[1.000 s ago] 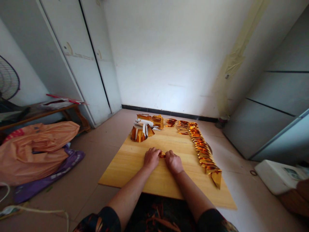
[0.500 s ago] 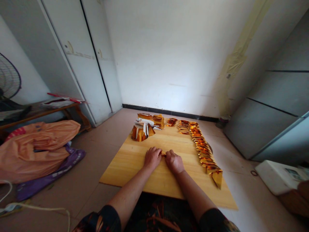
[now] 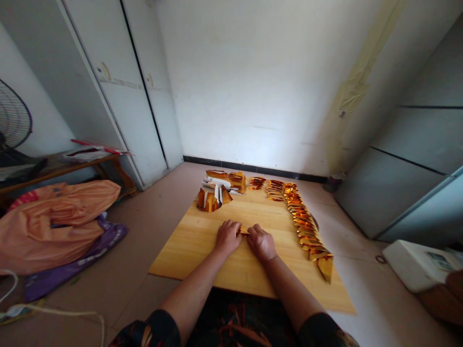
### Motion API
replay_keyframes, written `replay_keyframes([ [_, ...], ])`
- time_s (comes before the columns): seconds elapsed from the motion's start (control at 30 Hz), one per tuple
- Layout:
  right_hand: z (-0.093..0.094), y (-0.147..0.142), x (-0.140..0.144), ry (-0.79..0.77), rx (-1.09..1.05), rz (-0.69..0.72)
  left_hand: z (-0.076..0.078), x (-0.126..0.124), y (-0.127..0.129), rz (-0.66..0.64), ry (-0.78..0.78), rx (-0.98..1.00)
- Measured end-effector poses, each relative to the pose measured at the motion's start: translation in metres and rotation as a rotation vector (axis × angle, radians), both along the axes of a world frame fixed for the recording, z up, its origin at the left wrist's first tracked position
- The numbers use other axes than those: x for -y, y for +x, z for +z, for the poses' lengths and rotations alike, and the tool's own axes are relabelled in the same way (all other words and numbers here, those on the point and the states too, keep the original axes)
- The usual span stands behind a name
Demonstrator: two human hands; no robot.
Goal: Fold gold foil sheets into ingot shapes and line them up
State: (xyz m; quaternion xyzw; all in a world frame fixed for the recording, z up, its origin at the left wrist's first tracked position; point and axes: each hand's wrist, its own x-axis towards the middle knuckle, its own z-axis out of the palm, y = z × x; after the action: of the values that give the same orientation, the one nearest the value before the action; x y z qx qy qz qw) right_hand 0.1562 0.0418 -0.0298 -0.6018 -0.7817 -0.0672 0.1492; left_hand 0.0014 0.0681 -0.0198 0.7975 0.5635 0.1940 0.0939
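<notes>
Hardly shifted since the earlier frame: left hand [image 3: 227, 237] and right hand [image 3: 261, 242], just over the middle of the board [image 3: 197, 246]. Changed a little: the gold paper [image 3: 244, 232] between them, now showing a paler strip. Held low at the board's middle, left end in the left fingers, right end in the right; fingers curled in and pinched narrow on both sides. Cannot tell how the tips meet beneath. Along the board's right edge, well apart from the hands, a long row of folded papers [image 3: 303, 222]. Near the board's far left corner, a bundle of sheets [image 3: 208, 200], with a white roll [image 3: 218, 183] just behind. To handle such thin-looking paper well: keep the pinch light and even, both hands level and close to the board. Work in small moves, with equal pressure at each end, to avoid a likely twist or tear.
</notes>
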Motion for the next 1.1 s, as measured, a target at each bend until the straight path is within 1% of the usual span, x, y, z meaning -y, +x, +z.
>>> replay_keyframes([
  [0.33, 0.003, -0.001, -0.001, -0.020, 0.042, 0.039, 0.005, 0.005, 0.008, 0.063, 0.031, -0.162],
  [0.63, -0.002, -0.001, -0.002, 0.005, 0.020, 0.047, 0.004, 0.003, 0.009, 0.113, 0.012, -0.202],
  [0.8, -0.001, 0.000, -0.001, -0.001, 0.004, 0.008, 0.004, 0.003, 0.006, 0.088, 0.018, -0.160],
  [0.9, 0.001, -0.001, -0.001, 0.003, -0.020, -0.019, 0.005, 0.005, 0.001, 0.045, 0.018, -0.104],
  [1.0, 0.001, -0.001, 0.000, 0.003, -0.050, -0.025, 0.005, 0.006, -0.003, 0.004, 0.020, -0.071],
  [1.1, 0.002, -0.001, 0.001, 0.002, -0.072, -0.018, 0.005, 0.006, -0.005, -0.007, 0.020, -0.055],
])
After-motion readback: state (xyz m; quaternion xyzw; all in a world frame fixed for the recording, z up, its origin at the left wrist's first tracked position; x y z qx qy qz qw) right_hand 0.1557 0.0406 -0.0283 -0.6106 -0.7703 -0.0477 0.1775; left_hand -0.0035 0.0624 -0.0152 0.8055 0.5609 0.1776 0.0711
